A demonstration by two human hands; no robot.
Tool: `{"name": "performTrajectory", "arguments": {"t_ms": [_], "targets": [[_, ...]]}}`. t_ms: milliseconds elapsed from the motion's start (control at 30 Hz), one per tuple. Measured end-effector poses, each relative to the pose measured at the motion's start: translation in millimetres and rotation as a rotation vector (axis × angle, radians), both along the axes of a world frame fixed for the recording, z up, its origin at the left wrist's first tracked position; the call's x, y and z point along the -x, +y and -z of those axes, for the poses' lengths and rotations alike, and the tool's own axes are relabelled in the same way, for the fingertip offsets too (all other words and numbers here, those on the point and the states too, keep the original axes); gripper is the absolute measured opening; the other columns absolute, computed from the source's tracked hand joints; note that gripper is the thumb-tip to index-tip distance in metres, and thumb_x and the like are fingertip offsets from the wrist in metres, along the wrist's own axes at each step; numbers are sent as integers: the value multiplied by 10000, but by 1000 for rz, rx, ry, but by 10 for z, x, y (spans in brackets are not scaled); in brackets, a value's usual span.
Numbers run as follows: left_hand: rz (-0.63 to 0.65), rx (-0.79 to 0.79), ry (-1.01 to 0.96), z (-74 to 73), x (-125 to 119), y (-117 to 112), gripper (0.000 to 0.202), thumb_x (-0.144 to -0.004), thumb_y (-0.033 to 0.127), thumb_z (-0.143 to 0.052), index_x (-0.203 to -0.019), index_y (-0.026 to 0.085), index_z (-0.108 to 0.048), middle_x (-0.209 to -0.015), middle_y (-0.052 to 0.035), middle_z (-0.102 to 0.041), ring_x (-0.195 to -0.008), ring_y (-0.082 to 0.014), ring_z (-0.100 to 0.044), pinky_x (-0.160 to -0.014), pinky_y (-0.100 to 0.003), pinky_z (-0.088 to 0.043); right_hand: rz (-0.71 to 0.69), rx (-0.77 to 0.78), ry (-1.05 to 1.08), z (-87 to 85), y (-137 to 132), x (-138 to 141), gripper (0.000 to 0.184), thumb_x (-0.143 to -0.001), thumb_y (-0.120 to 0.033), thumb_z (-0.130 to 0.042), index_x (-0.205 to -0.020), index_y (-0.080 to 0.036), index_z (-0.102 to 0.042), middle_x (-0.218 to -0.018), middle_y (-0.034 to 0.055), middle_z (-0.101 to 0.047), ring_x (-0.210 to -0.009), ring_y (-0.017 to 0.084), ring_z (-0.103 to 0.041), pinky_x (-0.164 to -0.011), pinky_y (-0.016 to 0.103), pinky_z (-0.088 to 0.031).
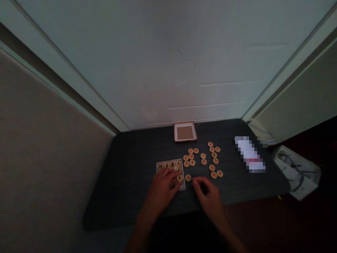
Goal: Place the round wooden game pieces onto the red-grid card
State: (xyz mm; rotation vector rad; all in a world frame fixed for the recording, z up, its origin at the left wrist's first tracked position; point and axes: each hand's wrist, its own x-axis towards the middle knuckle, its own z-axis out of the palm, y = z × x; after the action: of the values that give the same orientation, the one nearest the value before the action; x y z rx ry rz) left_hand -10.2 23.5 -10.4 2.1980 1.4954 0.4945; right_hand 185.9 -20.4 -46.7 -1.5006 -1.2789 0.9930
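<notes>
My left hand [163, 187] bends over a shallow white tray [183, 187] of xiangqi pieces with dark characters. Its thumb and index finger close around one round xiangqi piece [179, 178] at the tray's right side. The palm and fingers hide much of the tray's lower left. Just right of the tray, a red-marked piece [187, 178] lies on the dark table [131, 151]. Beside that piece is my right hand [207, 192], thumb and index finger pinched together; whether anything small is between them is hidden.
Several red-marked pieces [191, 156] lie loosely right of the tray, with more [214, 155] farther right. An open box lid [185, 141] sits against the white panel [181, 102] at the back. A blurred white item [249, 153] lies at right, and a white container [302, 191] stands beyond the edge.
</notes>
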Motion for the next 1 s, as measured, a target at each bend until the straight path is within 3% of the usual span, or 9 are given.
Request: {"name": "performTrajectory", "arguments": {"t_ms": [1000], "targets": [[-39, 2, -50, 25, -71, 19, 296, -848, 145, -673, -1112, 277, -679, -1152, -33, -719, -1109, -267, -652, -983, -464, -491, -8, -20, -9, -3, 1, -20, 301, -933, -473, -601, -920, -210, -746, -866, 55, -765, -796, 218, -703, -744, 305, -539]]}}
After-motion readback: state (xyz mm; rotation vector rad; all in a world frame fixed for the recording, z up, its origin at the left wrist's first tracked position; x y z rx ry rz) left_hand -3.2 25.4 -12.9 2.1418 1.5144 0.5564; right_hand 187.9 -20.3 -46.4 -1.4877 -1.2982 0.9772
